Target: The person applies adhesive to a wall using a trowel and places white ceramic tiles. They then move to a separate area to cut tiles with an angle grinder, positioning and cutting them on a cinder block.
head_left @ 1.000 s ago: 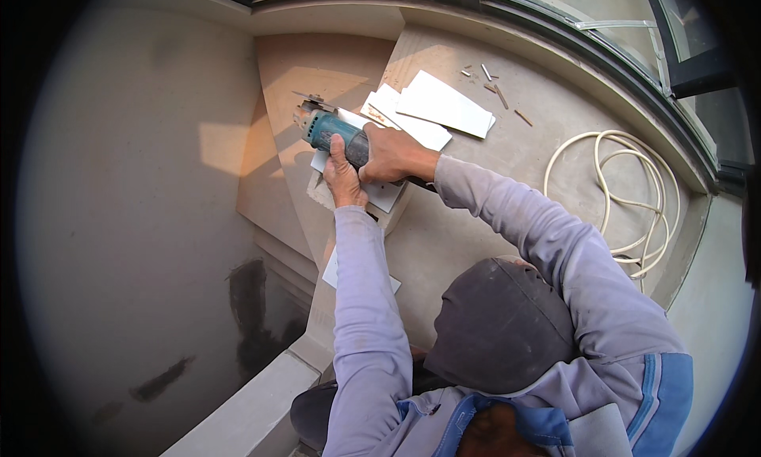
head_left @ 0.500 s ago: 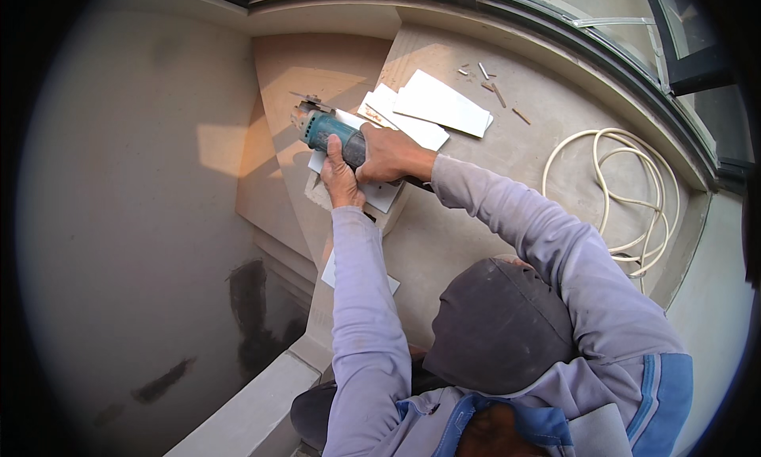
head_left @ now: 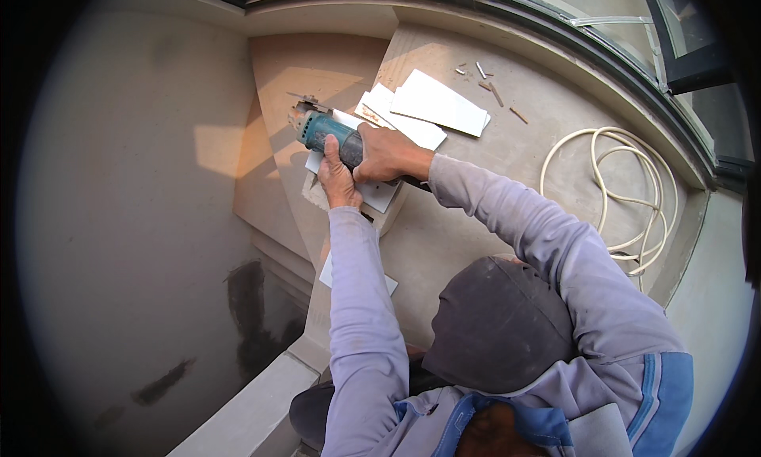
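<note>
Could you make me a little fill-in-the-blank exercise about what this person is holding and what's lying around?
1. Of the left hand and right hand, ____ grip the power tool.
2. The tool's body is black and ____.
3. In the picture, the coiled cable lies to the ____ of the white tiles.

Missing words: both; teal (blue-green); right.

My left hand [head_left: 339,179] and right hand [head_left: 388,152] on the angle grinder [head_left: 323,130], a tile [head_left: 379,197] beneath on a block [head_left: 390,219], loose tiles [head_left: 440,104] beyond to the right, offcuts [head_left: 495,94] farther right, coiled cord [head_left: 602,189] well right on the ledge [head_left: 468,227], window frame [head_left: 682,68] behind, wall [head_left: 119,179] left.
</note>
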### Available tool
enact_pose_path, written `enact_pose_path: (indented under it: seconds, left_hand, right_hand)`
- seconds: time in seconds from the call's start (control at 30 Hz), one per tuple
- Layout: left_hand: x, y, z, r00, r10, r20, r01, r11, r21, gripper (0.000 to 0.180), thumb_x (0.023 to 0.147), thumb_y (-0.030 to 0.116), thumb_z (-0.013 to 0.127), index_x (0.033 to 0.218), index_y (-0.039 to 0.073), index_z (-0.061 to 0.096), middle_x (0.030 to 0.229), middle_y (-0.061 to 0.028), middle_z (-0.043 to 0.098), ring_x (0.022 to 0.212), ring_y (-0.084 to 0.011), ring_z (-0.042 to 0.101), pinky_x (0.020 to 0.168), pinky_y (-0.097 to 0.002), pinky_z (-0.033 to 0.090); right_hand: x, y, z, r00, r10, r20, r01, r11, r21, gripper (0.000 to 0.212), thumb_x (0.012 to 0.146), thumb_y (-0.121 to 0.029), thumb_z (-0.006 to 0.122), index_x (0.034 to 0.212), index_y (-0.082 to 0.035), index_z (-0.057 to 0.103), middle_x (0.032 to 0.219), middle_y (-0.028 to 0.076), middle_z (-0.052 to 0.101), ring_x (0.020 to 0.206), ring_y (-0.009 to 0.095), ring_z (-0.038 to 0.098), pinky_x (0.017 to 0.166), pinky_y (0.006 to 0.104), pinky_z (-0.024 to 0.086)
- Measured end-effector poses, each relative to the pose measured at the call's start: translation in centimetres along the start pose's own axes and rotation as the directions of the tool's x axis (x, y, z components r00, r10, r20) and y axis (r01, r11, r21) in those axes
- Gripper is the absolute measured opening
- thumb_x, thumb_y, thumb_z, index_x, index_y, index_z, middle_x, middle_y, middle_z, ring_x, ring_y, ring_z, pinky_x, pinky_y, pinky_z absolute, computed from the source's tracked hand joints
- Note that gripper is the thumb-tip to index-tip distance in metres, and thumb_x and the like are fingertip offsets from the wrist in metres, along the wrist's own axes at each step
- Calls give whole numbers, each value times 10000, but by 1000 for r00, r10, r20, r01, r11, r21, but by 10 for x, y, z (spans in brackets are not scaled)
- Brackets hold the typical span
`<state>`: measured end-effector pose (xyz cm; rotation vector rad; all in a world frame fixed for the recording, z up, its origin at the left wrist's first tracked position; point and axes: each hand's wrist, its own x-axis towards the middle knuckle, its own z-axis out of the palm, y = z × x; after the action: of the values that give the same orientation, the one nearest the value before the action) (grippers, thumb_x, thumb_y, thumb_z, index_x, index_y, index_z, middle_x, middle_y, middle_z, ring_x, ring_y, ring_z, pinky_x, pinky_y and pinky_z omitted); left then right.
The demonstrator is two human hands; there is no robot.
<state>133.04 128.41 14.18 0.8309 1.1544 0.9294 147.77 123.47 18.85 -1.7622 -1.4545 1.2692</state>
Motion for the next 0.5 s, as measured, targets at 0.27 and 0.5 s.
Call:
enact_pose_path:
  seconds: [0.27, 0.5]
  left_hand:
    - [-2, 1, 3, 1000, -3, -9, 3, 1000, 29, 658, 845, 537, 724, 1186, -6, 574, 1080, -77, 664, 940, -177, 657, 834, -321, 545]
    - [-3, 3, 4, 1000, 3, -1, -3, 1000, 31, 661, 843, 538, 726, 1188, -4, 569, 1083, -74, 660, 949, -174, 653, 839, -320, 545]
  right_hand:
    - [1, 1, 0, 1000, 15, 6, -15, 1000, 6, 761, 609, -319, 777, 1164, 120, 497, 990, 311, 651, 911, 392, 671, 799, 393, 528]
    - [1, 2, 0, 1000, 18, 9, -18, 1000, 14, 770, 608, -314, 781, 1177, 122, 502, 1006, 312, 651, 930, 387, 669, 816, 386, 527]
